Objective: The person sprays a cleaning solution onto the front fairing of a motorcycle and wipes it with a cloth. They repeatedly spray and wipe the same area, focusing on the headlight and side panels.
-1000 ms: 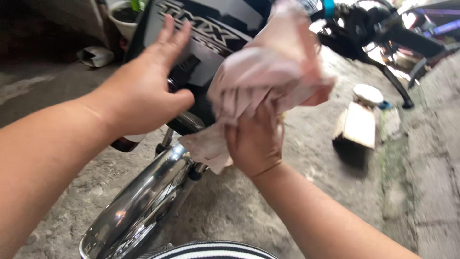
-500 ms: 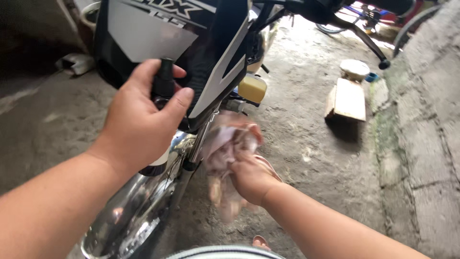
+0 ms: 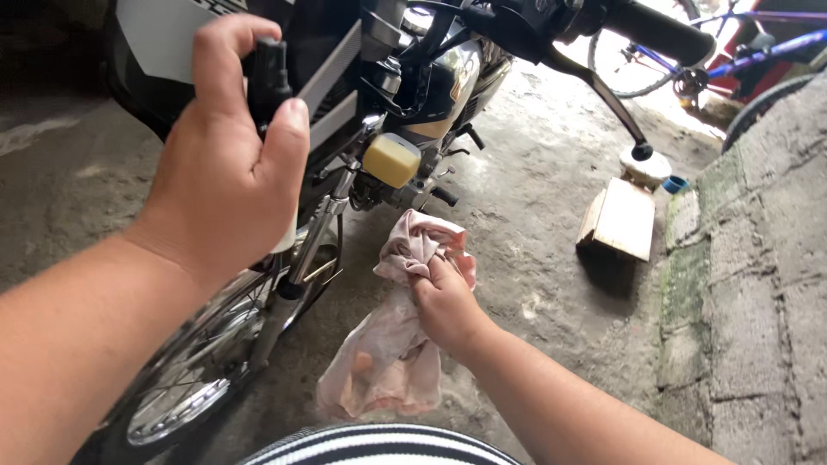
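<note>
Left hand: the left hand [image 3: 226,164] is raised in front of the motorcycle's black and white side panel [image 3: 155,34], the grip closed around a small dark spray bottle [image 3: 269,77]; the thumb lies up the near side and the forefinger curls over the top.
Spray bottle axis: upright, its long axis nearly vertical, the dark top pointing up and away toward the panel (the lower body is hidden in the palm, with a pale part showing under the heel of the hand).
Left arm pose: the forearm comes in from the lower left corner and rises to the wrist, back of the hand toward the camera.
Right hand: the right hand [image 3: 446,301] is lower and to the right, the grip clamped on a bunched pink cloth [image 3: 396,344].
Cloth lie: its long axis runs roughly up and down; one bunch stands above the fist toward the engine, the rest hangs loose below it over the concrete floor [image 3: 534,198].
Right arm pose: the forearm enters from the lower right and slopes up to the left, knuckles turned upward.
Motorcycle: the chrome fork tube [image 3: 297,267] slants down to the spoked front wheel [image 3: 185,379] at lower left; a yellow turn signal [image 3: 392,159] sits between the two hands.
Around: a small wooden block [image 3: 620,220] lies on the floor near the mossy block wall [image 3: 749,258] (a blue bicycle [image 3: 689,60] stands farther back).
</note>
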